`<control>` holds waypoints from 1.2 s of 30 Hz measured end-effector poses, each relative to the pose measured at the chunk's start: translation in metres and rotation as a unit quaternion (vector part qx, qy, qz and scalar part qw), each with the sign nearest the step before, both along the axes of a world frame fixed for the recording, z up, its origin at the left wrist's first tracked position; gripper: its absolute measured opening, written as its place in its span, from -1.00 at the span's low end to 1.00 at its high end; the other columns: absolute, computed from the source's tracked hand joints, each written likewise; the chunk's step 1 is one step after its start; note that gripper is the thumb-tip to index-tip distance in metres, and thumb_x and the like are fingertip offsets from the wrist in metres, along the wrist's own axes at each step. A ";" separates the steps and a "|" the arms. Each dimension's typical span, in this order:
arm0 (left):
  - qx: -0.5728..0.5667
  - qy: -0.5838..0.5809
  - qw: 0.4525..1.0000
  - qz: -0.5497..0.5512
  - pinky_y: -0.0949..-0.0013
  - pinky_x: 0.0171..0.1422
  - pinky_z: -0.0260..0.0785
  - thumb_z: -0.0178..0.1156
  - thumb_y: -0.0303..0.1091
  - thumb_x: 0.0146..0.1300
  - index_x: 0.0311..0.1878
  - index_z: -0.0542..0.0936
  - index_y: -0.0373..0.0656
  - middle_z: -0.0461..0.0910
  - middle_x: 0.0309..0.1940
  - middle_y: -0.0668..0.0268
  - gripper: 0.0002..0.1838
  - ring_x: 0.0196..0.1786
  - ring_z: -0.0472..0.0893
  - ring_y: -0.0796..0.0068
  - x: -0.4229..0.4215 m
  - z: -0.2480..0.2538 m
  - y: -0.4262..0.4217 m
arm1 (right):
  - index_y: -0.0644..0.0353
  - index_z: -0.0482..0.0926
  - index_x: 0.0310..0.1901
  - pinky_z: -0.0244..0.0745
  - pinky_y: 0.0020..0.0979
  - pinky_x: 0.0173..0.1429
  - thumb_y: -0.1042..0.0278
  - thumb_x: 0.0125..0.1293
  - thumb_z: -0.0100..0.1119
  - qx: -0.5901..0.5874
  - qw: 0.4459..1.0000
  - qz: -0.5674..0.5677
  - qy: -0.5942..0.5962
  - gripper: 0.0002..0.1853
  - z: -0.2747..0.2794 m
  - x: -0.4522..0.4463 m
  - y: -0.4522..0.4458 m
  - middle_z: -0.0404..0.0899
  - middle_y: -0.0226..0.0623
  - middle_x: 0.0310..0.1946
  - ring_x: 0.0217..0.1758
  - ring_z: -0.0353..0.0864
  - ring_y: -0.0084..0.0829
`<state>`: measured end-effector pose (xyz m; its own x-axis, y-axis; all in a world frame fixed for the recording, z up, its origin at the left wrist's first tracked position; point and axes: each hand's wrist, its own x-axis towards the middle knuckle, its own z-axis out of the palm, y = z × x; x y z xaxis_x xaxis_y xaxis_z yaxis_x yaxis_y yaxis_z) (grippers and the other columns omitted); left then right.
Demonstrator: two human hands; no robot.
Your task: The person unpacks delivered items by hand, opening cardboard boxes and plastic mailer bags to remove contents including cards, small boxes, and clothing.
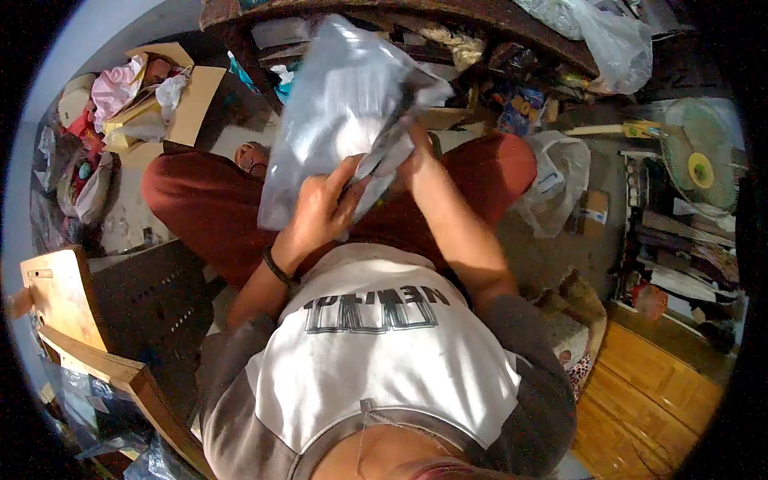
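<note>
A large clear plastic bag [300,136] spreads above my crossed legs, with something whitish showing through its middle. My left hand [324,200] is closed on the bag's near right edge, its fingers bent over the dark, folded strip there. Slightly farther up that same edge, my right hand [414,152] also grips the bag; its fingers are partly hidden behind the plastic and a little blurred. What lies inside the bag cannot be made out clearly.
An open cardboard box [210,100] with cloth and bags stands at left. A crumpled clear bag [552,180] lies beside my right knee, near a green fan [698,152]. A wooden chair [64,292] is at lower left. A cluttered low shelf [448,20] runs along the front.
</note>
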<state>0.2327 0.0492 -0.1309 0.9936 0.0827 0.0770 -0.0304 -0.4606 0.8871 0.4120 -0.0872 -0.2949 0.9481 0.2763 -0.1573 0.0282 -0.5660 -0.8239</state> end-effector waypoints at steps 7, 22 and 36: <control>-0.003 -0.066 0.998 0.005 0.36 -0.37 0.36 0.13 -0.53 0.25 0.19 0.40 -0.31 0.51 -0.56 0.03 -0.58 -0.53 0.55 0.43 0.007 -0.016 -0.009 | 0.19 0.48 0.10 0.44 -0.23 0.08 0.28 0.13 0.20 0.114 0.991 -0.051 -0.052 -0.54 -0.034 -0.021 0.026 0.59 -0.07 -0.10 -0.02 0.58 -0.10; 0.011 -0.050 0.992 -0.111 0.20 -0.16 0.47 0.20 -0.48 0.11 0.12 0.49 -0.18 0.61 -0.29 -0.02 -0.56 -0.26 0.62 -0.06 0.060 -0.028 -0.026 | 0.23 0.43 0.13 0.39 -0.22 0.19 0.18 0.16 0.19 0.083 0.993 0.085 -0.001 -0.48 -0.050 -0.032 -0.050 0.51 -0.11 0.02 0.08 0.52 -0.15; 0.043 0.281 0.956 0.075 0.31 0.08 0.38 0.19 -0.31 0.28 0.10 0.43 -0.38 0.54 0.00 0.19 -0.59 0.05 0.51 0.39 -0.005 -0.308 0.036 | 0.14 0.42 0.18 0.35 -0.15 0.27 0.37 0.26 -0.01 -0.335 0.771 0.519 -0.154 -0.57 -0.108 0.013 0.077 0.43 -0.14 0.19 0.26 0.40 -0.14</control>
<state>0.2281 0.0853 -0.4387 0.8573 0.2456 -0.4524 0.5122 -0.4949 0.7020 0.4252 -0.0102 -0.4032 0.2912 0.8660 -0.4065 0.8888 -0.4021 -0.2199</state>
